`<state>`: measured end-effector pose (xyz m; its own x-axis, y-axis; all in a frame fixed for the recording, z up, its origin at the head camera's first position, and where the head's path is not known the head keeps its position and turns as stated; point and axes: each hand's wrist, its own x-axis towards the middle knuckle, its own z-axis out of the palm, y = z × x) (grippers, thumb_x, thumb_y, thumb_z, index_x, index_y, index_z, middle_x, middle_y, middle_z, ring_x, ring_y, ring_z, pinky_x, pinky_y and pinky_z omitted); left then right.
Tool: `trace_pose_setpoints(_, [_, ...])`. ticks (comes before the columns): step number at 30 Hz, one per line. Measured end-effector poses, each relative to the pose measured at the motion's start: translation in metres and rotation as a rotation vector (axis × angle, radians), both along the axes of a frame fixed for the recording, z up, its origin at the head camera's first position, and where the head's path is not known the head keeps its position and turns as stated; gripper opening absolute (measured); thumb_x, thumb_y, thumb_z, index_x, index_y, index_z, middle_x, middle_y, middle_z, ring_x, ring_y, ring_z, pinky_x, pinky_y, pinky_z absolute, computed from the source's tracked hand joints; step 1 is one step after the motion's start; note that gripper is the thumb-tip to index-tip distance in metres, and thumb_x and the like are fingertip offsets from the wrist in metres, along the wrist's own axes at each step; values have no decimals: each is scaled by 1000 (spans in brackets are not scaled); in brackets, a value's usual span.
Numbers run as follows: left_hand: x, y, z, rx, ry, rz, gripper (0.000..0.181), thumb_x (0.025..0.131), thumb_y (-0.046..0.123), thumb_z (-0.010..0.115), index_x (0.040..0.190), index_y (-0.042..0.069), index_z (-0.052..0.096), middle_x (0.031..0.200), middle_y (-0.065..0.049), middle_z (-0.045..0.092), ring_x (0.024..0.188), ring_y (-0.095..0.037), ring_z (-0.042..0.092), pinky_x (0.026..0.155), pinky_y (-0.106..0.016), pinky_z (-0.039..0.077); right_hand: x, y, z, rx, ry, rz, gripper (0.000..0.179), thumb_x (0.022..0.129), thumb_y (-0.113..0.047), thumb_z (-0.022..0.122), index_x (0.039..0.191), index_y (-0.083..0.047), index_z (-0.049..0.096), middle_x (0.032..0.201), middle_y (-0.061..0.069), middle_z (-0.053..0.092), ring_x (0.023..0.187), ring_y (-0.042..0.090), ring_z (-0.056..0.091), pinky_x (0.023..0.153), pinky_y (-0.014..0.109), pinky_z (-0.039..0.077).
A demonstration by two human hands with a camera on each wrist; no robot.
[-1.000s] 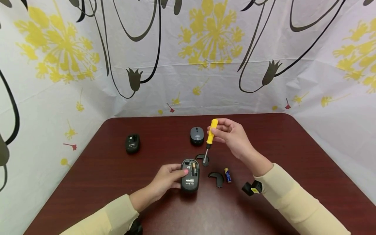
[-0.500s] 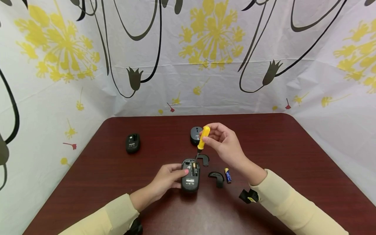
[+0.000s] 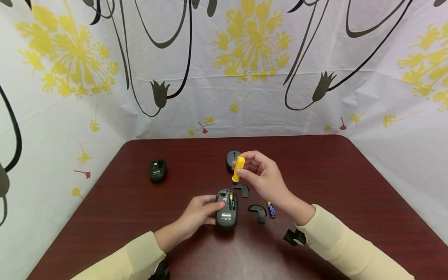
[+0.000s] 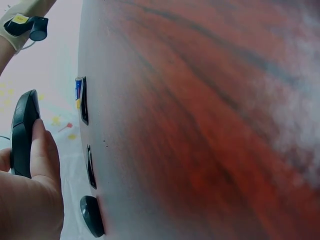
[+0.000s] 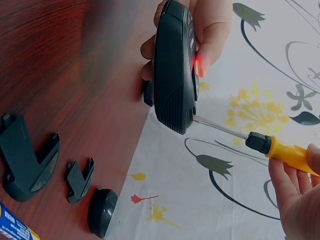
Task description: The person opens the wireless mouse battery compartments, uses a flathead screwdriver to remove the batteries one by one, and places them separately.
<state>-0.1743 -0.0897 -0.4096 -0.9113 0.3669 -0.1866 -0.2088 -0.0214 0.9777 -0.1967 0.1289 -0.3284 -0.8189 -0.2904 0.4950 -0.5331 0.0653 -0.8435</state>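
Note:
A dark computer mouse (image 3: 226,217) is gripped along its sides by my left hand (image 3: 196,216), underside facing up, above the table. Its battery bay is uncovered, and a battery (image 3: 231,202) lies in it. My right hand (image 3: 267,177) pinches the yellow handle of a screwdriver (image 3: 238,170). In the right wrist view the screwdriver's metal tip (image 5: 200,120) meets the far end of the mouse, at the edge of the underside. The left wrist view shows the held mouse (image 4: 22,135) edge-on, fingers and thumb on its sides.
Two curved black covers (image 3: 257,213) (image 3: 242,190) lie right of the held mouse. Beside them is a blue-and-yellow battery (image 3: 271,210), partly behind the right wrist. A grey mouse (image 3: 232,158) stands behind, partly hidden by the right hand. Another overturned mouse (image 3: 158,170) lies at the left.
My right hand has brought the screwdriver left and down, from above the far cover to the held mouse's far end. The left hand and its mouse have stayed put.

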Motion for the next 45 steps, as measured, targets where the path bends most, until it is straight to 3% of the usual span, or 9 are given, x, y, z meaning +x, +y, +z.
trace_pose_setpoints(5, [0, 0, -1, 1, 3, 2, 50, 94, 21, 66, 131, -10, 52, 108, -18, 67, 85, -23, 69, 73, -37, 59, 3, -2, -1, 14, 33, 5, 27, 87, 5, 69, 112, 1, 60, 97, 11, 69, 82, 24, 65, 70, 30, 56])
trace_pose_setpoints(11, [1, -1, -1, 10, 0, 13, 48, 93, 20, 66, 128, -10, 54, 105, -18, 68, 83, -21, 69, 71, -35, 59, 8, -6, -3, 57, 106, 104, 27, 88, 5, 68, 113, -4, 61, 107, 7, 69, 91, 22, 68, 71, 34, 58])
trace_pose_setpoints(16, [1, -3, 0, 8, 9, 13, 46, 94, 20, 65, 128, -10, 55, 107, -19, 68, 86, -22, 69, 72, -36, 59, 13, -10, -6, 121, 208, 160, 28, 89, 4, 67, 114, -7, 59, 113, 6, 69, 100, 19, 67, 64, 27, 56])
trace_pose_setpoints(22, [0, -5, 2, -12, 10, 10, 45, 94, 20, 65, 127, -10, 56, 108, -18, 68, 86, -22, 69, 72, -36, 59, 14, -15, -9, 194, 296, 158, 30, 90, 3, 66, 118, -5, 62, 111, 8, 69, 96, 16, 68, 61, 25, 54])
trace_pose_setpoints(26, [1, -5, 1, -16, 7, 4, 45, 93, 18, 66, 127, -10, 56, 106, -18, 69, 84, -22, 70, 71, -35, 59, 10, -15, -10, 210, 288, 125, 26, 91, 1, 65, 116, -2, 65, 107, 11, 70, 88, 16, 69, 64, 27, 57])
trace_pose_setpoints(29, [1, -5, 0, -6, 0, -4, 45, 93, 18, 66, 128, -10, 56, 106, -18, 69, 83, -22, 70, 71, -35, 59, 4, -15, -9, 207, 237, 95, 22, 93, -4, 65, 114, -3, 67, 103, 10, 71, 84, 15, 69, 64, 28, 57])
trace_pose_setpoints(35, [2, -4, 0, -1, -5, -15, 45, 93, 16, 66, 128, -10, 56, 107, -19, 68, 87, -22, 69, 71, -36, 59, -8, -12, -4, 171, 69, 74, 22, 95, -10, 63, 115, -1, 66, 102, 10, 72, 93, 18, 69, 76, 34, 58])
trace_pose_setpoints(42, [4, -3, -1, 0, 9, -24, 47, 91, 14, 67, 128, -11, 56, 107, -19, 68, 92, -24, 69, 71, -37, 59, -27, -8, -2, 75, -193, 109, 31, 98, -14, 59, 120, 8, 59, 102, 16, 69, 100, 42, 64, 79, 38, 57])
trace_pose_setpoints(45, [4, -3, -1, -6, 12, -25, 46, 90, 13, 67, 128, -11, 56, 106, -19, 69, 91, -23, 69, 69, -35, 59, -35, -8, -3, 54, -273, 123, 33, 98, -15, 59, 122, 8, 58, 102, 18, 68, 101, 45, 62, 80, 43, 57])
